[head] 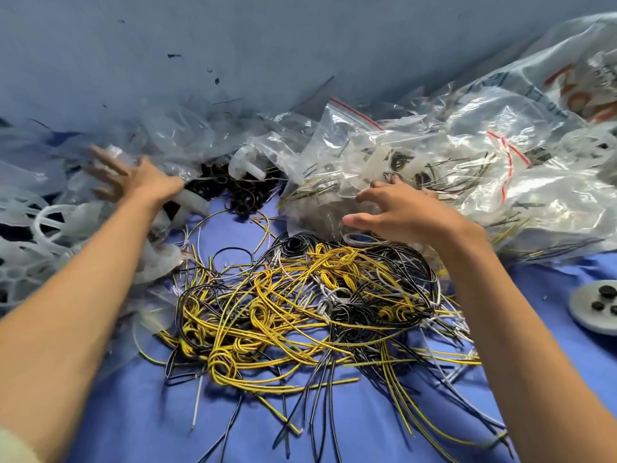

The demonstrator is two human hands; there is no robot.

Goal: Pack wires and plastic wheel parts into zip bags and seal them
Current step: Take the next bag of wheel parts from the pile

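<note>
Blue cloth surface (pixel 350 429), tangled wires (pixel 300 302), zip bags (pixel 417 168), white wheel parts (pixel 50 228)

Before me, the wire tangle (pixel 300 305) at the centre of the frame mixes yellow strands striped with black, plain black ones and a few white. The cloth (pixel 334 429) beneath is blue. The zip bags (pixel 334 135) at upper right are clear with red seal lines. The wheel parts (pixel 50 225) at left are milky white.

One left hand (pixel 133 180), one right hand (pixel 404 217), one wire heap (pixel 300 312) and one grey disc (pixel 582 312) with three black caps (pixel 606 291) showed.
</note>
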